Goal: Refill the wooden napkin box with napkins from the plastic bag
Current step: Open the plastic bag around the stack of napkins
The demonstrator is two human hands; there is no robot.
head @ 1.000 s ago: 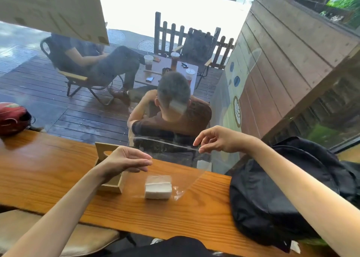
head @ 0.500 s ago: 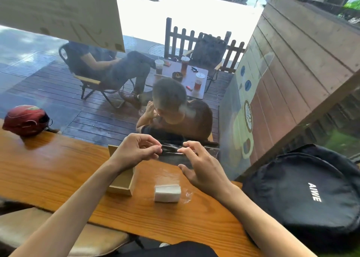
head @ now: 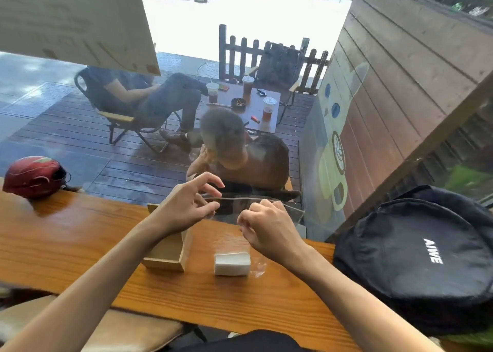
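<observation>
both hands are now sitting closer together at the mouth of the clear plastic bag [head: 234, 242] than half a second ago, and the right hand [head: 269, 227] is curling into a looser fist where earlier its fingers were spread flatter. the left hand [head: 186, 207] is hovering above the wooden napkin box [head: 170, 255], its thumb and a bent finger coming together at the bag's upper left edge — it looks like a pinch on the film, though the plastic is too transparent to be sure. its index finger [head: 210, 179] and the finger beside it are lifting up and fanning apart, touching nothing. the right hand is gripping the bag's upper right edge with knuckles bent and fingertips tucked under, the thumb pressing toward them; the opening between fingers and thumb is narrow. the bag is standing up from the wooden counter [head: 66, 234], held stretched between the two hands, and its top rim is showing as a thin pale line. a white stack of napkins [head: 232, 263] is lying at the bottom of the bag, resting on the counter just beside the box's right side. the box is lying open and partly hidden under the left wrist. a black backpack [head: 416, 258] is sitting on the counter to the right, well apart from the bag, and a red helmet [head: 34, 177] is resting at the far left edge by the window.
</observation>
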